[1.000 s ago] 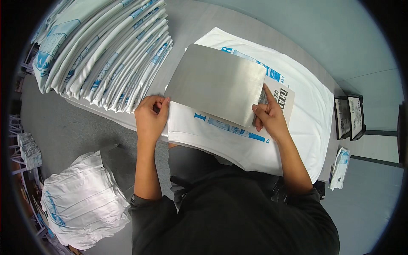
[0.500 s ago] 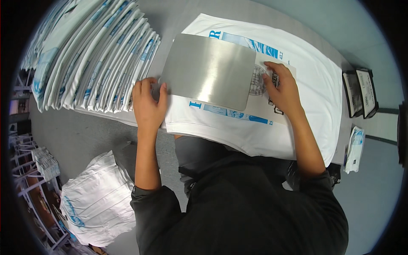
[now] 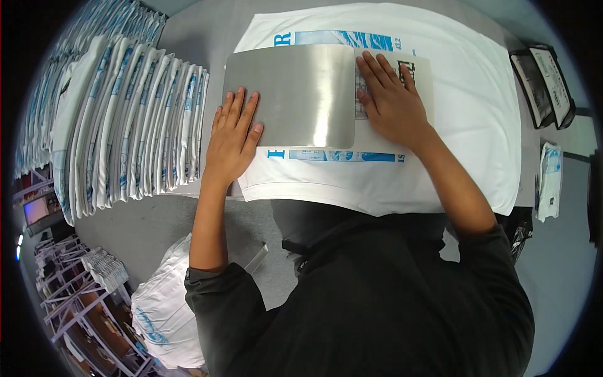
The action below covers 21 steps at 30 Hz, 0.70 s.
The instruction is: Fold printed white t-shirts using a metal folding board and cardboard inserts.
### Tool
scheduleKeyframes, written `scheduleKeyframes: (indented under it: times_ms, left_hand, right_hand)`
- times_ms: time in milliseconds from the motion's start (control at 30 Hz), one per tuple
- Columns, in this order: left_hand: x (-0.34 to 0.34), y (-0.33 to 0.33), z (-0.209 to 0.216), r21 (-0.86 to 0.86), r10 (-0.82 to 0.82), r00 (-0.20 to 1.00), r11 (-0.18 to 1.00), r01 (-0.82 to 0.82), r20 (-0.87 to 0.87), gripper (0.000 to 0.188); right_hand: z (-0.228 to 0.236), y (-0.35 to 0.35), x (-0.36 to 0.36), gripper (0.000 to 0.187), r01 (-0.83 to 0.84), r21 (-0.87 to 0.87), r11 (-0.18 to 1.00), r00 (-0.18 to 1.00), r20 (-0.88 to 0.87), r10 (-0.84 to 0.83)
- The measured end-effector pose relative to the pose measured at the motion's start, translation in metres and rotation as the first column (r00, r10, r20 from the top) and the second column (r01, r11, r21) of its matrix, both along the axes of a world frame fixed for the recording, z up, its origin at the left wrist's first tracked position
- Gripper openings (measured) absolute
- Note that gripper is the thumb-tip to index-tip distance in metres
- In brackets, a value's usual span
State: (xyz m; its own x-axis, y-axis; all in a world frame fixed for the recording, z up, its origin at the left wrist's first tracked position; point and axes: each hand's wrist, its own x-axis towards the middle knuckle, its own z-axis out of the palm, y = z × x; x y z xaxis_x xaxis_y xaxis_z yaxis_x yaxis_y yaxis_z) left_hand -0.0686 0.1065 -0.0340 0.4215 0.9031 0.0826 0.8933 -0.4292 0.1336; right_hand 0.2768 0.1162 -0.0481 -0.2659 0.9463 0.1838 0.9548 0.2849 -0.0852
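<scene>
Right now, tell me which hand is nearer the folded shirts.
Left. The left hand overlaps the left end of the metal plate, just right of the folded shirts; the right hand is farther off, past the plate's right edge.

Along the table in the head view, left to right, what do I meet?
Folded white-and-blue shirts, left hand, metal plate, right hand, black holder by the table's right end.

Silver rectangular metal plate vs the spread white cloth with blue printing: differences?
The silver rectangular metal plate is plain and shiny; the spread white cloth with blue printing is matte. The cloth is larger than the plate. The plate lies on top, the cloth beneath. Both lie roughly flat.
</scene>
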Motion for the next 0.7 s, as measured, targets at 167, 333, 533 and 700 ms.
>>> scheduleKeyframes:
  times_ms: [167, 333, 533, 700]
  left_hand:
    - [0.0015, 0.0026, 0.0014, -0.022, -0.012, 0.999, 1.0, 0.013, 0.034, 0.055]
    - [0.0022, 0.0026, 0.0051, -0.037, -0.027, 1.0, 0.999, 0.027, -0.002, 0.055]
    - [0.0027, 0.0014, 0.0084, -0.031, -0.084, 0.995, 0.996, 0.085, 0.048, 0.082]
    - [0.0019, 0.0025, 0.0083, -0.039, -0.084, 0.995, 0.996, 0.086, 0.049, 0.094]
  right_hand:
    - [-0.0051, 0.0014, 0.0001, 0.056, 0.031, 0.035, 0.999, 0.999, 0.028, -0.032]
    - [-0.0041, 0.0012, -0.0007, 0.056, 0.04, 0.026, 0.999, 0.999, 0.001, -0.04]
    - [-0.0094, 0.0051, -0.003, 0.055, 0.055, 0.053, 0.997, 0.998, 0.001, -0.055]
    - [-0.0079, 0.0048, -0.0032, 0.055, 0.056, 0.058, 0.997, 0.998, 0.002, -0.056]
